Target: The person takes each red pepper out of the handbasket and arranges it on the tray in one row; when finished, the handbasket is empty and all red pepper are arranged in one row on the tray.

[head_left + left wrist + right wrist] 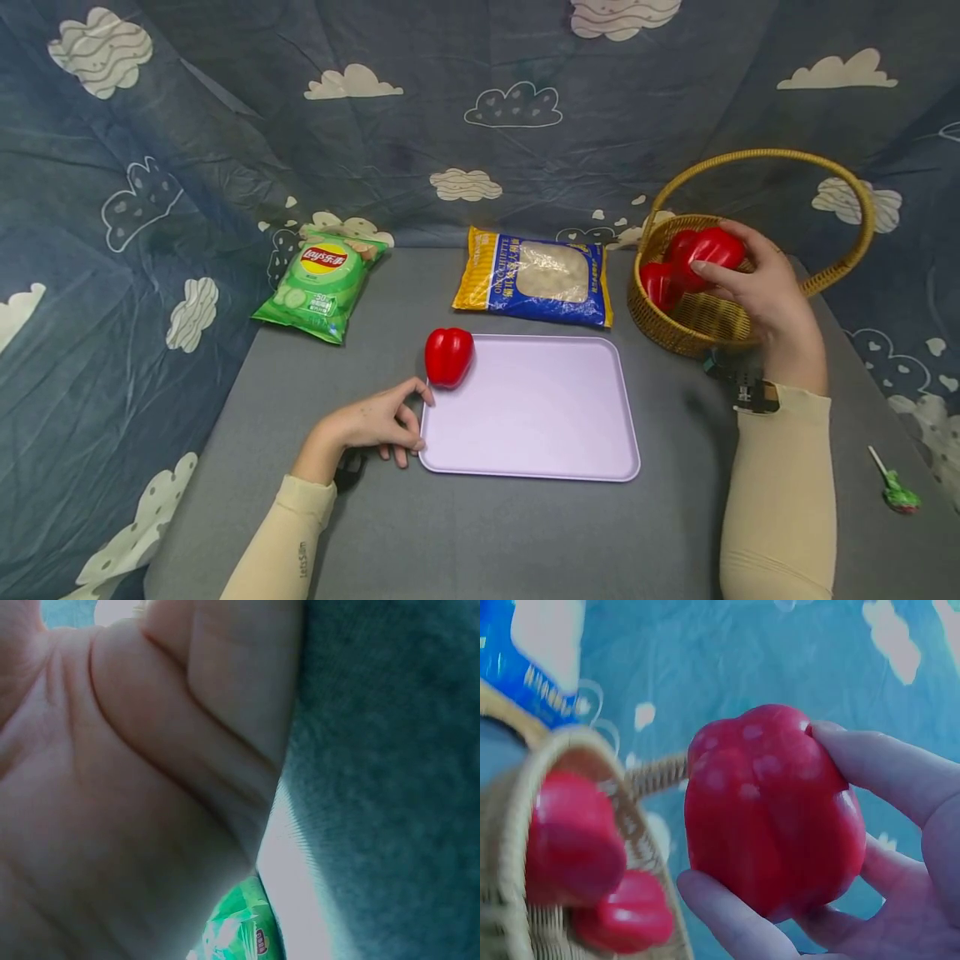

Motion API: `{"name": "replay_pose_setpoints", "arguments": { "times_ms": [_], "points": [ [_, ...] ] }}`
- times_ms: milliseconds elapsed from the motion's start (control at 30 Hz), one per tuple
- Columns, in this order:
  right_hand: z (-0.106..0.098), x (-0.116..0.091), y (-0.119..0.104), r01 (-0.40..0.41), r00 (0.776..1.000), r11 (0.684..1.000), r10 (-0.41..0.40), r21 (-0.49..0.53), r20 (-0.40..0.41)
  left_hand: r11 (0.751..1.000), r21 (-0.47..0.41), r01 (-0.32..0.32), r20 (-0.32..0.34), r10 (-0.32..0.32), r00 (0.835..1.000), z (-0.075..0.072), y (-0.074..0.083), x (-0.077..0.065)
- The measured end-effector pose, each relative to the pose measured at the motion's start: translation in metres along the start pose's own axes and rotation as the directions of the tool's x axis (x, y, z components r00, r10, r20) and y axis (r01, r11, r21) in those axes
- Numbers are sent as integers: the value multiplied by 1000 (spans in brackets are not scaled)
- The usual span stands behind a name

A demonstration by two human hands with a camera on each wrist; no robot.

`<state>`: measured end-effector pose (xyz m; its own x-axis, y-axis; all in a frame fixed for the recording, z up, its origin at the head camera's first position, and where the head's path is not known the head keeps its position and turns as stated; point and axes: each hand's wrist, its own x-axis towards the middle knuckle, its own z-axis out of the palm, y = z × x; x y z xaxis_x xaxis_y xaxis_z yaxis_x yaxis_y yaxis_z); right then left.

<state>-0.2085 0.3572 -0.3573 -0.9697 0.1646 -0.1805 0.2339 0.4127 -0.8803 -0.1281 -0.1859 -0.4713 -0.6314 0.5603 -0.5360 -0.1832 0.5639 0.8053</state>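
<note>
In the head view my right hand (768,287) holds a red bell pepper (714,252) over the wicker basket (675,333). The right wrist view shows this bell pepper (772,817) between thumb and fingers. Two more red peppers (574,840) lie inside the basket. At the left edge of a pale lilac tray (532,417), my left hand (378,421) holds the rim with bent fingers. Another red bell pepper (449,357) sits on the tray's upper left corner, just above the left fingertips. Mostly palm fills the left wrist view.
A green chip bag (318,283) lies at the back left of the grey table (465,533). Behind the tray is a blue and yellow pasta bag (536,277). The basket's tall handle (765,153) arches up at the right. A wrapped lollipop (898,492) lies far right.
</note>
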Motion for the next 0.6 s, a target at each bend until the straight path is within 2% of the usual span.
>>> {"name": "replay_pose_setpoints", "arguments": {
  "times_ms": [333,600],
  "points": [
    [48,-33,-29,158,986,985,-154,-67,60,1000,-11,-1,2,1,1000,0,-1,-1],
    [88,-44,-34,242,959,969,-229,-57,167,1000,-4,-4,-13,4,1000,0,0,1]
  ]
}}
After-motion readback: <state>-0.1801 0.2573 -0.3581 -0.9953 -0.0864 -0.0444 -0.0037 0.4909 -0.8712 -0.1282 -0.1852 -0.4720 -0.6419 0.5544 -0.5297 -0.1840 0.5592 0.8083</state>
